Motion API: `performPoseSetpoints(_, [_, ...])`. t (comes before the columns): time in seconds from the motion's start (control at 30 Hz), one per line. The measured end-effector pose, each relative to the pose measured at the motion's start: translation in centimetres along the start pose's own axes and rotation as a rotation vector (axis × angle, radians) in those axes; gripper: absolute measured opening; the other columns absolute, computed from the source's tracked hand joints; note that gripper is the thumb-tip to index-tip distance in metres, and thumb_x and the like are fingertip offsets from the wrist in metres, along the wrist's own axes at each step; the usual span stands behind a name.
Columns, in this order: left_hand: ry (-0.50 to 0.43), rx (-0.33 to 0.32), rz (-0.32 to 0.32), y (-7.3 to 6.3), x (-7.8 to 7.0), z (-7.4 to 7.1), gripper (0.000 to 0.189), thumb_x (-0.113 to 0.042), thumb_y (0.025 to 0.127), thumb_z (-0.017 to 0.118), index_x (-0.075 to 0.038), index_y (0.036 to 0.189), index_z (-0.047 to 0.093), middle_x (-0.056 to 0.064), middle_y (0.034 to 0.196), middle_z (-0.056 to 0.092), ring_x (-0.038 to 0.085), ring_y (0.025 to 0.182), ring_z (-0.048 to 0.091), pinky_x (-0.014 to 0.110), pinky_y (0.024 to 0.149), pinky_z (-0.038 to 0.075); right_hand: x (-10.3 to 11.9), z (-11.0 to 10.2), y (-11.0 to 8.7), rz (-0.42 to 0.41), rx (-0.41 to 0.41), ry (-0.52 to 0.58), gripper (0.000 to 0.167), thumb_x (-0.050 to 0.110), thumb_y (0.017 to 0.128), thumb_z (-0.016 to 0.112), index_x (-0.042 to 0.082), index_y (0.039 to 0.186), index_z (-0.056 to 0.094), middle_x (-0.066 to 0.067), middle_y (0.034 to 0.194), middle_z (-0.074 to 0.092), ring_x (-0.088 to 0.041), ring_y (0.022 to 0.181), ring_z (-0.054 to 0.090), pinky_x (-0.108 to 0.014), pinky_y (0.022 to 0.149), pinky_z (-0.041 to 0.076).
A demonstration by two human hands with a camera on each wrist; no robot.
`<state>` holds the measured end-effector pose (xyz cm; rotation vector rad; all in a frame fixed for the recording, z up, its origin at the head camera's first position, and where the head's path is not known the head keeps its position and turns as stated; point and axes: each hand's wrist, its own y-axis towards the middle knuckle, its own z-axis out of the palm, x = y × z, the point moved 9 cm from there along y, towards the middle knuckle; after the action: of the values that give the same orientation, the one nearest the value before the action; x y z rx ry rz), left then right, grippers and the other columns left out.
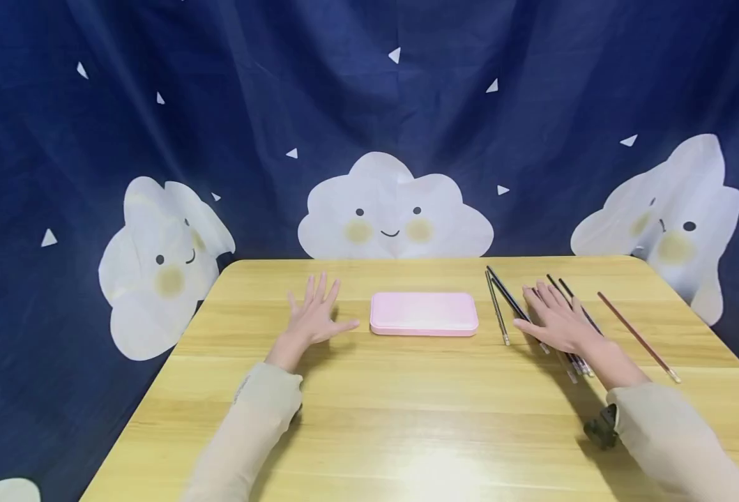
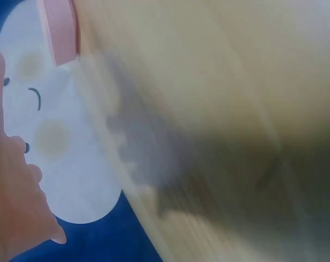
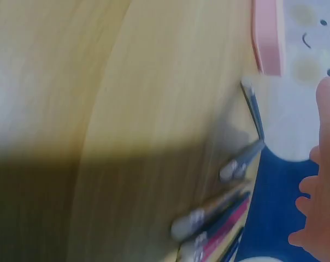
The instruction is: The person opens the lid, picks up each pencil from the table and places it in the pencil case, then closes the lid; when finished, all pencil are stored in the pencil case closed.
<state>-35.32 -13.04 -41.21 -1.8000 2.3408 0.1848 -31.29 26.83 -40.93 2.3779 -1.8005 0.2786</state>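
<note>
A pink pencil case [image 1: 424, 313] lies closed in the middle of the table. To its left, my left hand [image 1: 311, 321] is spread with straight fingers and holds nothing. My right hand [image 1: 558, 322] is spread over several dark pencils [image 1: 512, 296], hiding parts of them, and grips none. Closest to the case on its right is a thin dark pencil [image 1: 498, 308]. A reddish pencil [image 1: 636, 336] lies apart, to the right of that hand. In the right wrist view, blurred pencil ends [image 3: 192, 224] show below the case's pink end [image 3: 267, 38].
The wooden table [image 1: 369, 418] ends at the back against a dark blue curtain [image 1: 369, 84] printed with smiling clouds and white triangles. A small black device [image 1: 602, 427] sits at the right wrist, by the sleeve [image 1: 664, 418].
</note>
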Motion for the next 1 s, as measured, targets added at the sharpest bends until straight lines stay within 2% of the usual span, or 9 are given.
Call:
performPoseSetpoints(0.13, [-0.043,0.023,-0.019,1.4,-0.5,0.4,0.098,-0.070,0.076,0.050,-0.022,0.148,0.003,0.009,0.152,-0.010,0.028,0.137,-0.016,0.067,0.100,-0.011,1.2,0.8,0.9,-0.015,0.031,0.019,0.082,0.055,0.089,0.042,-0.001,0.144,0.019,-0.032,0.146,0.009,-0.049,0.132,0.007,-0.069,0.101,0.003])
performPoseSetpoints(0.23, [-0.061,0.032,0.000,2.3,-1.1,0.6,0.099,-0.069,0.076,0.050,-0.020,0.148,0.003,0.009,0.153,-0.003,0.029,0.138,-0.012,0.067,0.102,-0.007,2.8,1.5,1.8,-0.046,0.040,0.020,0.080,0.053,0.090,0.043,-0.001,0.143,0.020,-0.031,0.146,0.009,-0.050,0.132,0.008,-0.066,0.103,0.005])
performPoseSetpoints(0.43, [-0.205,0.003,0.039,3.6,-2.1,0.9,0.095,-0.059,0.077,0.059,-0.015,0.148,0.013,0.010,0.150,0.023,0.032,0.136,0.013,0.059,0.106,0.016,6.7,2.7,3.9,-0.126,0.028,0.002,0.078,0.049,0.090,0.047,-0.005,0.141,0.024,-0.029,0.146,0.014,-0.045,0.133,0.014,-0.064,0.105,0.010])
performPoseSetpoints(0.53, [-0.259,-0.005,0.066,4.0,-2.7,1.1,0.093,-0.054,0.077,0.063,-0.012,0.147,0.018,0.010,0.148,0.027,0.032,0.131,0.022,0.053,0.105,0.023,8.8,3.4,4.9,-0.192,0.021,0.000,0.077,0.049,0.089,0.048,-0.006,0.139,0.028,-0.028,0.146,0.018,-0.042,0.134,0.017,-0.061,0.106,0.013])
performPoseSetpoints(0.7, [-0.269,0.047,0.130,4.6,-4.3,2.6,0.092,-0.051,0.075,0.067,-0.010,0.145,0.024,0.009,0.148,0.028,0.031,0.122,0.030,0.050,0.101,0.029,12.3,4.1,6.3,-0.304,0.007,-0.015,0.075,0.046,0.089,0.051,-0.005,0.138,0.031,-0.025,0.145,0.025,-0.038,0.133,0.023,-0.058,0.106,0.018])
performPoseSetpoints(0.8, [-0.267,0.089,0.146,4.6,-5.0,3.6,0.093,-0.049,0.072,0.070,-0.009,0.144,0.027,0.009,0.146,0.032,0.029,0.114,0.033,0.044,0.096,0.033,13.9,4.4,6.8,-0.369,0.000,-0.048,0.072,0.046,0.089,0.051,-0.004,0.138,0.034,-0.024,0.143,0.029,-0.038,0.132,0.027,-0.055,0.107,0.022])
performPoseSetpoints(1.0, [-0.258,0.126,0.171,4.4,-5.5,4.7,0.102,-0.050,0.062,0.078,-0.011,0.143,0.029,0.007,0.142,0.038,0.025,0.104,0.035,0.036,0.086,0.034,15.0,5.1,6.8,-0.420,-0.023,-0.121,0.069,0.047,0.088,0.053,-0.002,0.135,0.040,-0.024,0.139,0.037,-0.040,0.127,0.034,-0.049,0.107,0.026])
